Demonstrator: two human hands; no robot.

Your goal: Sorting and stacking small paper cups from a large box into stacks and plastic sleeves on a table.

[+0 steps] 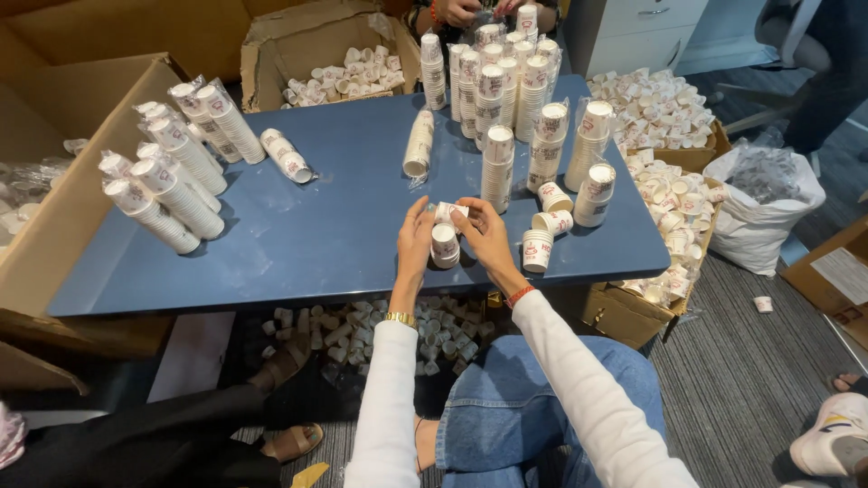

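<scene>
Hands: we see our left hand (415,237) and right hand (485,237) meeting over the near edge of the tabletop (334,226); the fingers of both are closed around a short stack of small paper cups (445,237), the right also pinching a cup at the top.
Cup stack position: it stands on the tabletop between the two hands, close to us.
Done so far: we judge much is already stacked. Tall wrapped columns (506,90) stand at the far right, and sleeves in clear film (176,176) lie on their sides at the left.
Short stacks: a few low ones (553,221) sit just right of our hands, unwrapped.
Left to do: loose cups fill the cardboard box on the right (674,208), the far box (348,72) and the floor under the tabletop (380,330); plenty remains, in our judgement.
Materials: thin white paper cups, tapered, with rolled rims and a red print; glossy crinkled film; matte blue tabletop; brown corrugated board.
Other person: hands (470,11) at the far edge, among the columns.
</scene>
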